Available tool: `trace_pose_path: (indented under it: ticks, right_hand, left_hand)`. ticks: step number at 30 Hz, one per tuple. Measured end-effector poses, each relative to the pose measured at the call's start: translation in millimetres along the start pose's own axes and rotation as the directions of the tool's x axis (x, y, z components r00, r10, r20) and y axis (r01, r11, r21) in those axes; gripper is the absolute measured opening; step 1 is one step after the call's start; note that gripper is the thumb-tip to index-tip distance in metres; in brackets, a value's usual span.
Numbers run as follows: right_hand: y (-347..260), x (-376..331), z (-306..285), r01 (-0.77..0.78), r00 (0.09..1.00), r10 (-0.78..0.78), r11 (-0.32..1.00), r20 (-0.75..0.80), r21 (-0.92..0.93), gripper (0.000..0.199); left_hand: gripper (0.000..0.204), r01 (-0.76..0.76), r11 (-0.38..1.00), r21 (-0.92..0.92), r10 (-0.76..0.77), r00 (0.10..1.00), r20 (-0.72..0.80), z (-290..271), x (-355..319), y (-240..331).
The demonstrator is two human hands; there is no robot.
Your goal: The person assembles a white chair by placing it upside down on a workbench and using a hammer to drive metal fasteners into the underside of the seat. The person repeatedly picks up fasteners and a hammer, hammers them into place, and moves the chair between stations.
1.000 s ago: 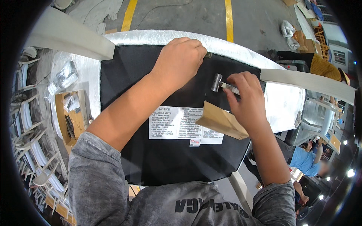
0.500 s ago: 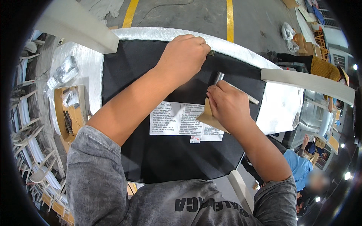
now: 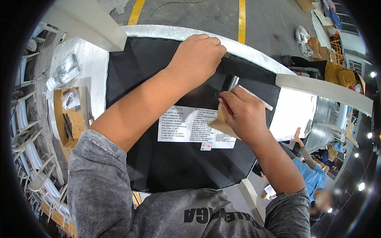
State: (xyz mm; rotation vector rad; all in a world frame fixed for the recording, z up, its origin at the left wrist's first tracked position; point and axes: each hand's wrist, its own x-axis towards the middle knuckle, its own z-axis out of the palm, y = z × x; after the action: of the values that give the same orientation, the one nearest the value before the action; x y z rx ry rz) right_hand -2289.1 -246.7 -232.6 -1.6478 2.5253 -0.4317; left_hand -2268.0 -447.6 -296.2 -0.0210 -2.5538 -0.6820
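Note:
A black fabric panel [image 3: 174,166] covers the underside of an upturned piece of furniture in front of me. My left hand [image 3: 200,55] is closed at the panel's far edge, its fingertips beside a small dark tag with gold marks [image 3: 226,55]. Whatever is between those fingers is hidden. My right hand [image 3: 243,113] grips a hammer [image 3: 232,82], whose metal head points away from me and whose pale handle sticks out to the right. A tan piece of card [image 3: 221,123] is also held in that hand, over a white printed label [image 3: 174,125].
Pale legs [image 3: 85,23] rise at the far left and the right [image 3: 317,85]. On the left lie an open cardboard box [image 3: 81,113] with dark pieces and a clear plastic bag [image 3: 65,73]. A co-worker in blue [image 3: 307,172] reaches toward the white-wrapped part at right.
My left hand has shifted slightly to the right along the far edge. The hammer head has turned a little. The co-worker's hand has come up to the white-wrapped part.

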Motion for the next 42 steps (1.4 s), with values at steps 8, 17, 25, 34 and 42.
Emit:
trace_pose_path:
  ticks: [8,17,25,34,42]
  right_hand:
    - [-2,18,8,0.013,0.984,0.006,0.994,0.181,-0.107,0.009]
    - [7,35,1,-0.097,0.953,0.090,0.995,0.289,0.009,0.014]
    - [69,67,-9,-0.437,0.875,0.454,0.595,0.167,0.674,0.010]
    - [69,72,9,-0.346,0.909,0.416,0.727,0.020,0.593,0.011]
    - [68,71,11,-0.291,0.931,0.364,0.794,-0.034,0.534,0.011]
  left_hand:
    - [0.006,0.003,0.999,-0.043,-0.002,1.000,0.008,0,0,-1]
    - [0.009,0.003,0.996,-0.085,-0.002,1.000,0.016,-2,2,0]
    - [0.007,-0.008,0.997,-0.080,0.007,1.000,-0.013,-2,3,1]
    - [0.011,-0.001,0.994,-0.108,-0.003,0.999,-0.035,-3,0,-1]
    - [0.010,-0.001,0.995,-0.102,-0.003,0.999,-0.042,-3,0,0]
